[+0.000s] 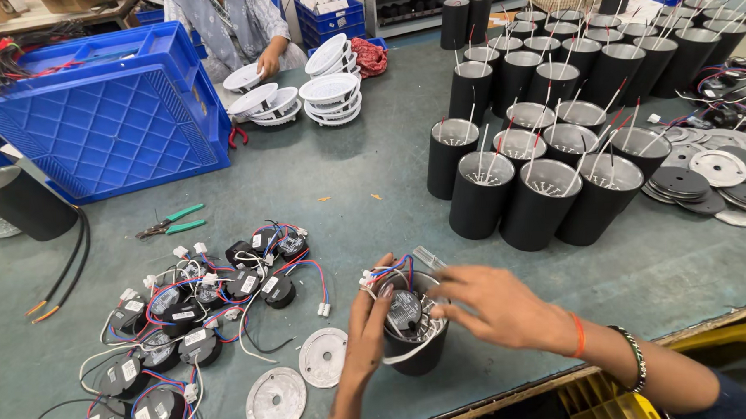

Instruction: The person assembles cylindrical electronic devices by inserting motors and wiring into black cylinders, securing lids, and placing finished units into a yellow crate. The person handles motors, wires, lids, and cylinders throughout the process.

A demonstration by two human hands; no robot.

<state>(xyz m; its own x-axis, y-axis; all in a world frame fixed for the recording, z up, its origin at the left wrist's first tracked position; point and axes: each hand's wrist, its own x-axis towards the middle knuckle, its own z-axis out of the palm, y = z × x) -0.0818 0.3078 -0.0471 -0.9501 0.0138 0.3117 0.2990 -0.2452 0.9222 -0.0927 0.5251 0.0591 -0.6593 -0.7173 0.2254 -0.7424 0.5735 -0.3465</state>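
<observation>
A black cylindrical lamp housing (417, 354) stands on the grey-green table near its front edge. Inside its open top sits a round black driver unit (404, 309) with red, blue and white wires. My left hand (367, 334) grips the housing's left rim, fingers up by the wires. My right hand (496, 306) reaches in from the right, fingertips at the rim on the driver and wires. An orange thread and a bead bracelet circle my right wrist.
A pile of wired black drivers (186, 315) lies at left, with two silver discs (300, 377) and green-handled pliers (171, 222). Several black housings (544, 129) stand at right beside flat discs (702, 177). A blue crate (97, 112), white lamp rings (329, 91) and another person (234, 28) are beyond.
</observation>
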